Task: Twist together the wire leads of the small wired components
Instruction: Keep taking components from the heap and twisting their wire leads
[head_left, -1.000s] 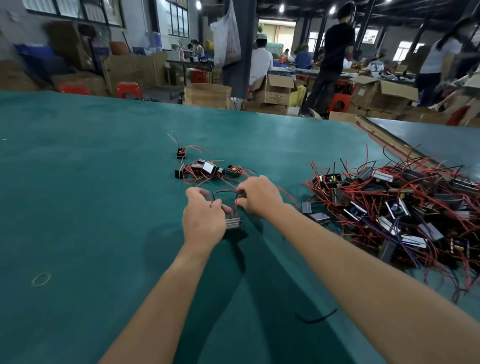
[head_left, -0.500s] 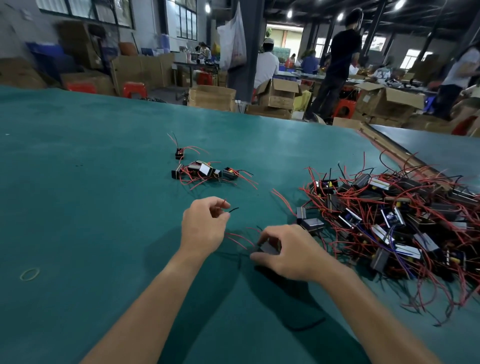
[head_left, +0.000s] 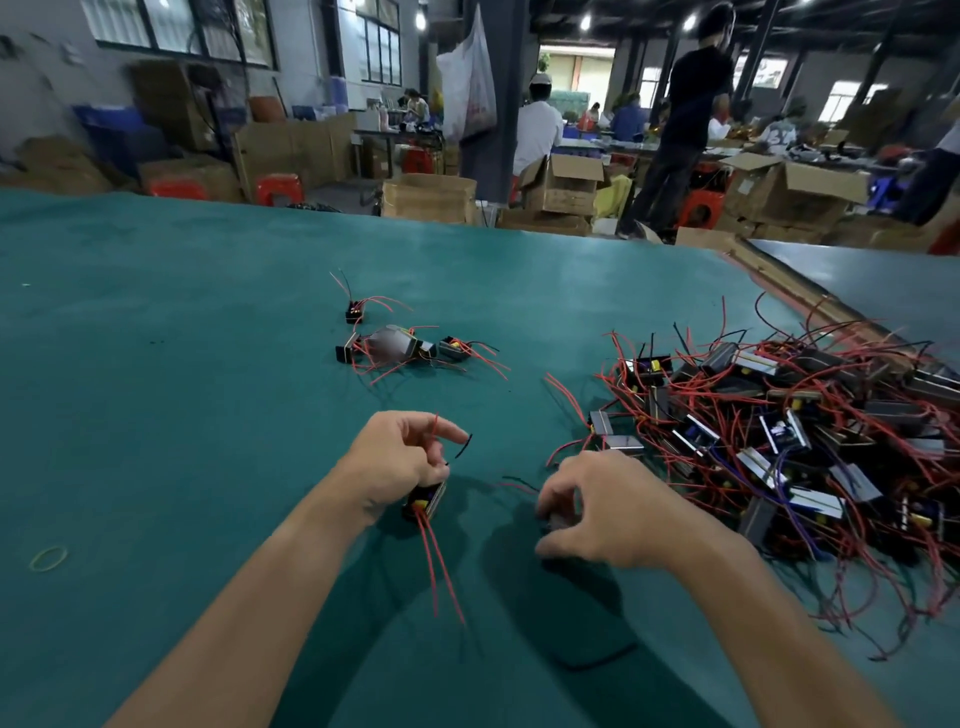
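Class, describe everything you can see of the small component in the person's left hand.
The component is a small black block with a silvery metal side and a yellow part. The left hand grips it from above, tilted, low over or on the green table. Two long red leads trail toward the viewer; a red and a black lead stick up past the fingers. The right hand, gripping another component, is apart from it.

left hand (head_left: 400, 462) bare | right hand (head_left: 597, 512) bare | forearms (head_left: 249, 597) bare to frame edge
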